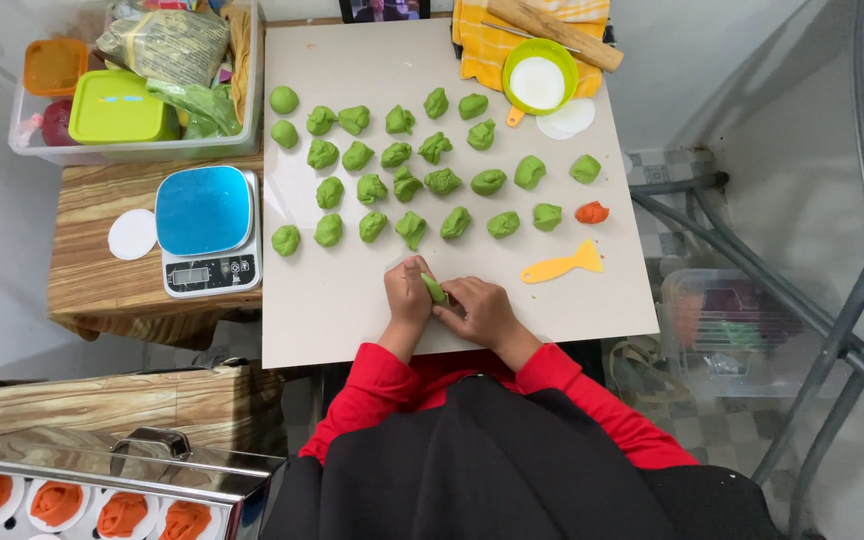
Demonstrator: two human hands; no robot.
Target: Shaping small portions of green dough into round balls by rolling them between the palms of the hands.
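A small piece of green dough (434,289) is pinched between my left hand (407,293) and my right hand (477,308), both resting on the beige board (332,310) near its front edge. Beyond my hands, several rough green dough lumps (411,229) lie in rows across the board. A single orange dough lump (591,212) sits at the right end of the rows. A yellow plastic scraper (563,265) lies just right of my hands.
A digital scale (208,229) with a blue top and a white disc (132,234) sit on a wooden stool to the left. A clear bin (132,152) holds containers and bags. A green bowl (539,78), rolling pin (556,32) and yellow cloth lie at the back. Orange dough pieces (57,503) fill a steel tray at the bottom left.
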